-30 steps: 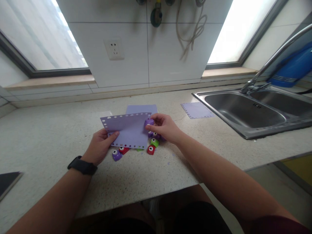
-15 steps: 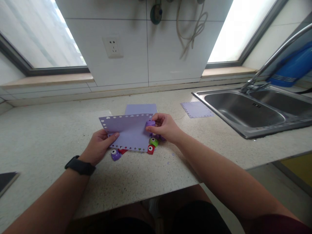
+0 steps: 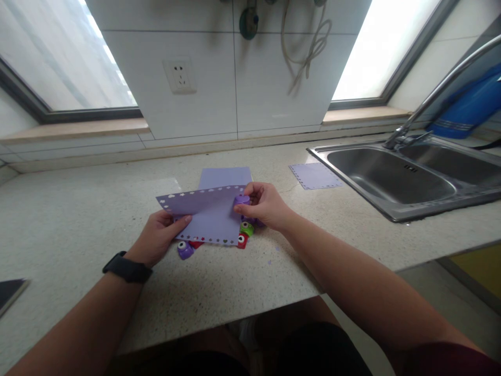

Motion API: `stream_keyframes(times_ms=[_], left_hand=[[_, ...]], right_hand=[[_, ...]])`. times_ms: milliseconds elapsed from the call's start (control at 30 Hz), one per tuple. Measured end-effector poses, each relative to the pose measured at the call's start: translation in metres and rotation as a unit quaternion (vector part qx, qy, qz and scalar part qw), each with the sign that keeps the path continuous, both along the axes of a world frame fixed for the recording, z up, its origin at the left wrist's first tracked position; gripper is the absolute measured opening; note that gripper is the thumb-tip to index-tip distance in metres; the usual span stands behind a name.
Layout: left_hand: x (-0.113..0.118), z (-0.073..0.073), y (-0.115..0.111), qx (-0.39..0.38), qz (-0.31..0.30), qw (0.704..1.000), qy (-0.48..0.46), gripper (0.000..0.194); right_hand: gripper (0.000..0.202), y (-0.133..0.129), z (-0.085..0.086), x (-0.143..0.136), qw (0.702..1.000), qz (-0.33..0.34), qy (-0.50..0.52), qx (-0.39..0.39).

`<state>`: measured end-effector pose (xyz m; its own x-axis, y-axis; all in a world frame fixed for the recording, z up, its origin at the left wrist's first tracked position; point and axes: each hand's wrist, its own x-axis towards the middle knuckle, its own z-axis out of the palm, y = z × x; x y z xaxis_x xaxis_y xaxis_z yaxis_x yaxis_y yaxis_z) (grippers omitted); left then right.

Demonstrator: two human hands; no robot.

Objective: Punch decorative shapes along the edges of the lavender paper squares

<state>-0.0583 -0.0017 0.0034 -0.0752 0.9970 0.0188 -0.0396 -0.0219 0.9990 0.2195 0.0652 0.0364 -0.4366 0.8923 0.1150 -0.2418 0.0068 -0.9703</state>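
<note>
A sheet of purple paper (image 3: 207, 214) with small shapes punched along its top, left and bottom edges is held above the counter. My left hand (image 3: 163, 234) pinches its left side, thumb on top. At the right edge, my right hand (image 3: 266, 206) grips a purple craft punch (image 3: 241, 200), which sits over the paper's border. Beneath and around the sheet lie more punches: a green one (image 3: 247, 228), a red one (image 3: 242, 240) and a purple one (image 3: 185, 249). Others are partly hidden by the paper and my right hand.
Behind the held sheet lies a stack of purple paper (image 3: 225, 176). Another punched purple sheet (image 3: 315, 176) rests beside the steel sink (image 3: 387, 177). A dark flat object (image 3: 11, 292) is at the left edge. Tiny paper bits dot the counter (image 3: 219, 287).
The paper's upper left corner has dipped slightly and bends a little more. Both hands keep their grip, with the punch still at the right edge.
</note>
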Motion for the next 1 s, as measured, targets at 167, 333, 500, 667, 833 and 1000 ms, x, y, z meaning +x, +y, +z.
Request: stream_keyframes(times_ms=[167,333,500,667,833,1000], left_hand=[[0.002,0.002,-0.001,-0.002,-0.004,1.000,0.010,0.037],[0.003,0.005,-0.003,-0.001,-0.006,1.000,0.007,0.038],[0.004,0.007,-0.003,-0.001,-0.009,1.000,-0.002,0.040],[0.004,0.005,-0.002,-0.006,-0.004,1.000,-0.008,0.040],[0.001,0.001,0.002,0.002,0.005,1.000,-0.028,0.038],[0.002,0.000,0.004,0.005,0.024,0.998,-0.058,0.040]], right_hand=[[0.047,-0.001,0.000,0.001,1.000,0.007,-0.010,0.019],[0.046,-0.001,-0.003,0.003,0.999,0.006,-0.023,0.046],[0.047,0.000,-0.006,0.004,0.998,0.001,-0.046,0.050],[0.048,0.002,-0.003,0.003,0.999,0.009,-0.024,0.039],[0.037,0.008,0.000,0.007,0.998,-0.012,-0.008,0.053],[0.030,0.017,-0.003,0.012,0.997,-0.060,0.000,0.053]])
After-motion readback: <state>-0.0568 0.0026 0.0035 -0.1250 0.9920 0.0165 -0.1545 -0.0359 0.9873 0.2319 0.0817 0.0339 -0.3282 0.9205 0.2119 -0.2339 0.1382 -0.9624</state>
